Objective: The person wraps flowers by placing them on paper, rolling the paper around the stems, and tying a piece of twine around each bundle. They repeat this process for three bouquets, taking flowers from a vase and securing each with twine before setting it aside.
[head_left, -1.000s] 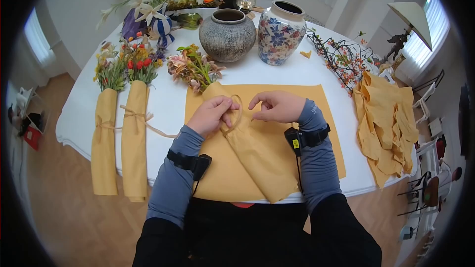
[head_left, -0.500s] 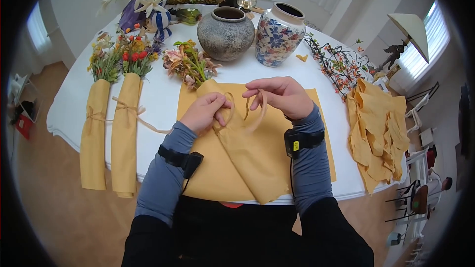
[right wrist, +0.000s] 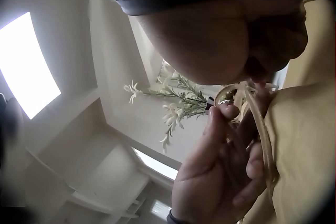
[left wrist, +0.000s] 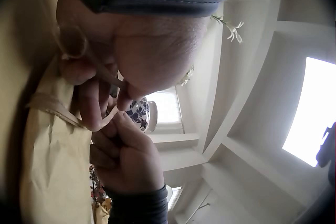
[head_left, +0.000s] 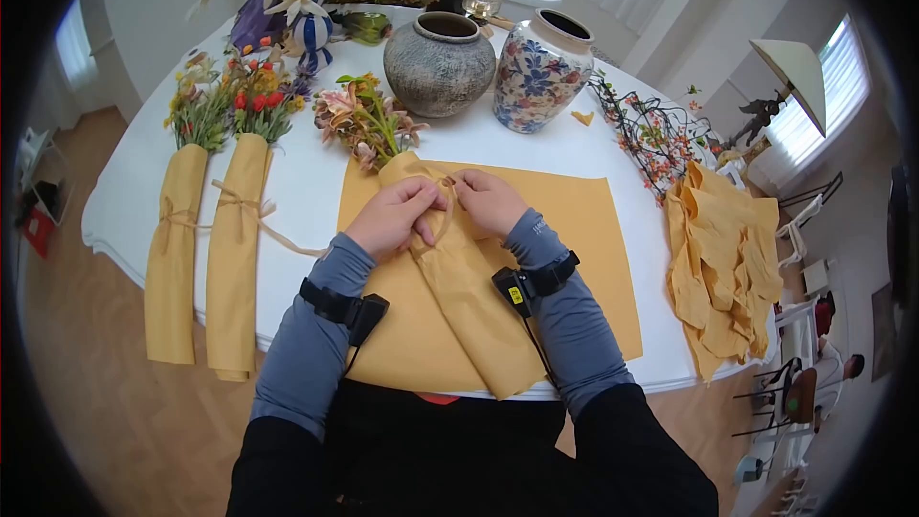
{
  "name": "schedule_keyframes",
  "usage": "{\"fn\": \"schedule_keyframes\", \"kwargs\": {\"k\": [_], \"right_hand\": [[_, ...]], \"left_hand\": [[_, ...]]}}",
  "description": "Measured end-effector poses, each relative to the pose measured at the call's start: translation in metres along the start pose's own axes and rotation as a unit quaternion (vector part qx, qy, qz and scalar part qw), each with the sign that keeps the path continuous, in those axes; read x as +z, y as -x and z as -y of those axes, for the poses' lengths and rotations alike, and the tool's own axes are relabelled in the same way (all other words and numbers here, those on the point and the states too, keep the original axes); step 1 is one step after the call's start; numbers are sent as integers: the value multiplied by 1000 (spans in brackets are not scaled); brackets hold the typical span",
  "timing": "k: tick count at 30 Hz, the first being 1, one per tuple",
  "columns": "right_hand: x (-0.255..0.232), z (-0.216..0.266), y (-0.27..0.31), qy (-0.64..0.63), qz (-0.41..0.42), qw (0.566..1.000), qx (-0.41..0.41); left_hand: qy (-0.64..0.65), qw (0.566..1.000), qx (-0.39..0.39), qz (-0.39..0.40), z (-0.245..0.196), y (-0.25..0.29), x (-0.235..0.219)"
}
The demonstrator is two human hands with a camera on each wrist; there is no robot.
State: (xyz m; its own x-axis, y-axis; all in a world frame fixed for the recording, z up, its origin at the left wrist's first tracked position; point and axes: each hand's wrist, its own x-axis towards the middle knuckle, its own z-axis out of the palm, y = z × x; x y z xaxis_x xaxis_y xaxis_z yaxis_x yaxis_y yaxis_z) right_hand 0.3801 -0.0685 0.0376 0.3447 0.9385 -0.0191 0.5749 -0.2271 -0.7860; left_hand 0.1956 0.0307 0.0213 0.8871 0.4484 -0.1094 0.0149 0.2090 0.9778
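A paper-wrapped bouquet (head_left: pixel 459 311) lies slanted on a flat yellow paper sheet (head_left: pixel 584 268), its pink flowers (head_left: pixel 362 123) toward the vases. Thumb and fingers of my left hand (head_left: pixel 394 215) pinch a tan ribbon (head_left: pixel 446 215) over the upper part of the wrap. Close beside it, my right hand (head_left: pixel 488 201) pinches the ribbon too, fingertips near the left ones. The right wrist view shows a loop of ribbon (right wrist: pixel 262 129) between the hands. Part of the ribbon is hidden behind the fingers.
Two wrapped bouquets tied with ribbon (head_left: pixel 175 258) lie at the left. A grey round vase (head_left: pixel 438 72) and a floral vase (head_left: pixel 541 77) stand at the back. Berry branches (head_left: pixel 656 139) and crumpled yellow paper (head_left: pixel 723 268) lie at the right.
My right hand, apart from the left and lifting a ribbon end half a second ago, has come down and left beside my left hand. The left hand keeps its pinch.
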Motion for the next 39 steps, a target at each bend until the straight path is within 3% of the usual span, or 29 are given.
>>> {"fn": "schedule_keyframes", "kwargs": {"k": [2, 5, 8, 18, 20, 24, 30, 33, 35, 36, 38, 39], "right_hand": [[-1, 8, 4, -31, 98, 994, 26], [0, 2, 6, -113, 127, 985, -10], [-10, 5, 8, -65, 159, 985, -10], [-14, 24, 21, 44, 139, 989, -21], [-15, 25, 22, 2, 179, 984, 10], [-13, 17, 20, -18, 196, 980, -6], [-17, 29, 22, 71, 228, 970, -37], [-14, 23, 20, 22, 205, 978, -29], [-9, 14, 13, -26, 120, 990, -71], [-10, 8, 11, -26, 120, 990, -71], [-15, 23, 16, -74, 137, 988, 15], [-15, 23, 16, -74, 137, 988, 15]], "left_hand": [[-29, 1000, -1, 7, 0, -1, -1], [-37, 999, 7, 6, 0, -1, -1], [-33, 999, 8, 4, 1, -1, -1], [-1, 1000, 12, -20, 0, -2, 2], [25, 999, 26, -25, 4, -5, 1], [14, 998, 43, -38, 6, -6, 1], [-13, 999, 19, -46, 6, -7, 3], [-16, 999, 13, -33, 5, -5, 0], [8, 999, -32, -16, -1, 0, 0], [8, 999, -32, -16, -3, 1, 0], [0, 999, -46, 8, -6, 3, -1], [0, 999, -46, 8, -8, 4, 0]]}}
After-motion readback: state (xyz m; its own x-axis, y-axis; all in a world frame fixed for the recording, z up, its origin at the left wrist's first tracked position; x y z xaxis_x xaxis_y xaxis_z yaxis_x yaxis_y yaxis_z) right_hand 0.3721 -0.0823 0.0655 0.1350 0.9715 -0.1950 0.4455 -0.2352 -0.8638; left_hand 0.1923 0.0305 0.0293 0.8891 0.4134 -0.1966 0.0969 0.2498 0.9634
